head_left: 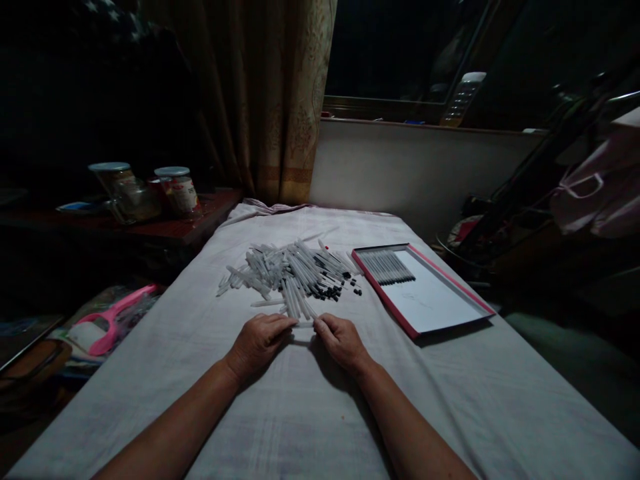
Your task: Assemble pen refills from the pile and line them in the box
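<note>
The person's left hand (260, 341) and right hand (343, 341) are resting knuckles-up on the bed (200, 373), which is lying under a pale sheet. Between them they are holding one white pen barrel (303, 325) crosswise, each grip pinching closed on one end of it. At 12 o'clock, just beyond the fingertips, a loose pile of pen barrels (285, 270) is sprawling, with small black caps (336, 291) scattering along its right edge. At 2 o'clock a red-rimmed tray (440, 303) is lying flat, carrying a neat row of pens (390, 268) at its far end. At 10 o'clock jars (150, 190) are standing on a dark side table (200, 220).
</note>
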Action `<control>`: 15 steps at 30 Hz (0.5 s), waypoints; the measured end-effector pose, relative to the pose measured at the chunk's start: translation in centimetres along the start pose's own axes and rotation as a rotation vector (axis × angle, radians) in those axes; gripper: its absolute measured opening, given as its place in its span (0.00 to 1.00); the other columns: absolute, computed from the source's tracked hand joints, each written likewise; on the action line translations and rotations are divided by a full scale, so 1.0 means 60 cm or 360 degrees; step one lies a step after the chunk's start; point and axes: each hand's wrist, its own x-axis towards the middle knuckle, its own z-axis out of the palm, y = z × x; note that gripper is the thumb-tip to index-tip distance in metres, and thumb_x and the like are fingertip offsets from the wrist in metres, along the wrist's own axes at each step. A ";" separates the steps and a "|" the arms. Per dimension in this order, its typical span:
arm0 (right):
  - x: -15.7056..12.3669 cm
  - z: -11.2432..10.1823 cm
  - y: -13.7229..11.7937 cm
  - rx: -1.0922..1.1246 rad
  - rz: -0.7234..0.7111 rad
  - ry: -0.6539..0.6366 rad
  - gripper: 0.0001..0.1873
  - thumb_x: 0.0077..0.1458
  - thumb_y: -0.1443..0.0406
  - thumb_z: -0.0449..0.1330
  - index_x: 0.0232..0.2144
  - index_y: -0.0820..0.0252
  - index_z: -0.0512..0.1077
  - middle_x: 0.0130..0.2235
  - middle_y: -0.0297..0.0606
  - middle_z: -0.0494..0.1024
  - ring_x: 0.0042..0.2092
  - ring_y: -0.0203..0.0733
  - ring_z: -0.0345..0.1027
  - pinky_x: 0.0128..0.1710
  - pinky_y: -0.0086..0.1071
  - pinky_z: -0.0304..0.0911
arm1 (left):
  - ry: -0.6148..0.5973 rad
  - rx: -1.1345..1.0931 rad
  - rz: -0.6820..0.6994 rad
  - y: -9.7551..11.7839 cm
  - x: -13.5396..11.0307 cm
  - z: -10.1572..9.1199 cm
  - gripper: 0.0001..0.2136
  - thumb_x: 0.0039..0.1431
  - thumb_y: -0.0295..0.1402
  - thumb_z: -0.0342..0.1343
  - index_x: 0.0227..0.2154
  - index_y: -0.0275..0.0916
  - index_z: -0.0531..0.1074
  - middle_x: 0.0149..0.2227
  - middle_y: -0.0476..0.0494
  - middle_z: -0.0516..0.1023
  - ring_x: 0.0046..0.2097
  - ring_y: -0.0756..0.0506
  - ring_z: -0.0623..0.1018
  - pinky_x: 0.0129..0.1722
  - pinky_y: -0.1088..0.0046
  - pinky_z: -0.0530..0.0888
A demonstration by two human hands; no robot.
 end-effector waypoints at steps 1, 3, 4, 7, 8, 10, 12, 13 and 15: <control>0.000 0.000 0.001 0.0010 0.0009 0.0008 0.20 0.61 0.57 0.49 0.20 0.58 0.68 0.20 0.31 0.69 0.25 0.35 0.63 0.26 0.26 0.57 | 0.0003 0.0003 0.0005 -0.001 0.000 0.001 0.11 0.62 0.30 0.54 0.47 0.41 0.75 0.39 0.41 0.83 0.38 0.45 0.82 0.38 0.70 0.75; 0.000 0.000 0.001 0.0042 0.0026 0.0022 0.21 0.61 0.57 0.49 0.21 0.58 0.69 0.20 0.32 0.71 0.25 0.35 0.64 0.26 0.26 0.58 | 0.0006 -0.0004 -0.0006 -0.002 0.000 0.003 0.11 0.63 0.30 0.54 0.47 0.41 0.75 0.40 0.41 0.83 0.39 0.45 0.81 0.38 0.70 0.75; -0.001 0.000 0.000 0.0070 0.0042 0.0023 0.20 0.61 0.57 0.49 0.23 0.59 0.71 0.21 0.32 0.72 0.25 0.35 0.65 0.27 0.26 0.59 | 0.0010 -0.0011 -0.0017 -0.002 0.000 0.004 0.12 0.63 0.30 0.54 0.47 0.41 0.75 0.40 0.41 0.82 0.39 0.45 0.81 0.39 0.70 0.75; -0.002 0.002 -0.005 0.0193 0.0098 0.0015 0.14 0.58 0.57 0.54 0.39 0.59 0.74 0.24 0.32 0.76 0.26 0.36 0.68 0.28 0.28 0.63 | 0.0029 -0.0025 -0.0025 -0.001 0.004 0.008 0.11 0.63 0.30 0.54 0.47 0.40 0.75 0.40 0.41 0.82 0.40 0.45 0.81 0.40 0.70 0.75; -0.002 0.003 -0.006 0.0238 0.0092 0.0018 0.15 0.57 0.58 0.56 0.42 0.59 0.74 0.27 0.33 0.78 0.27 0.37 0.70 0.29 0.28 0.64 | 0.0025 -0.0027 -0.0012 0.001 0.007 0.009 0.11 0.63 0.30 0.54 0.47 0.40 0.74 0.40 0.41 0.82 0.40 0.45 0.81 0.40 0.70 0.75; -0.002 0.005 -0.009 0.0323 0.0036 0.0049 0.15 0.54 0.59 0.58 0.41 0.60 0.75 0.31 0.37 0.80 0.31 0.39 0.73 0.33 0.30 0.67 | -0.0003 -0.0016 0.0026 0.007 0.016 0.012 0.11 0.62 0.30 0.54 0.47 0.41 0.74 0.40 0.42 0.82 0.40 0.45 0.81 0.39 0.70 0.74; 0.000 0.004 -0.009 0.0403 0.0012 0.0089 0.12 0.53 0.59 0.58 0.34 0.60 0.76 0.32 0.38 0.80 0.34 0.41 0.73 0.36 0.32 0.67 | -0.0057 0.0040 0.0053 0.012 0.026 0.012 0.11 0.62 0.29 0.54 0.45 0.40 0.75 0.39 0.43 0.82 0.39 0.45 0.81 0.38 0.70 0.74; 0.001 0.001 -0.008 0.0444 0.0047 0.0105 0.12 0.52 0.58 0.58 0.31 0.60 0.76 0.30 0.38 0.79 0.33 0.41 0.73 0.35 0.32 0.67 | -0.0088 0.0091 0.0049 0.012 0.031 0.010 0.10 0.61 0.29 0.55 0.45 0.40 0.75 0.38 0.43 0.82 0.38 0.45 0.80 0.37 0.70 0.73; 0.005 -0.009 -0.003 0.0542 0.0225 0.0179 0.13 0.49 0.56 0.60 0.28 0.60 0.76 0.25 0.35 0.77 0.28 0.39 0.69 0.29 0.30 0.64 | -0.0143 0.0215 0.0003 0.004 0.041 0.002 0.09 0.61 0.30 0.55 0.43 0.40 0.76 0.36 0.44 0.82 0.37 0.46 0.80 0.37 0.71 0.72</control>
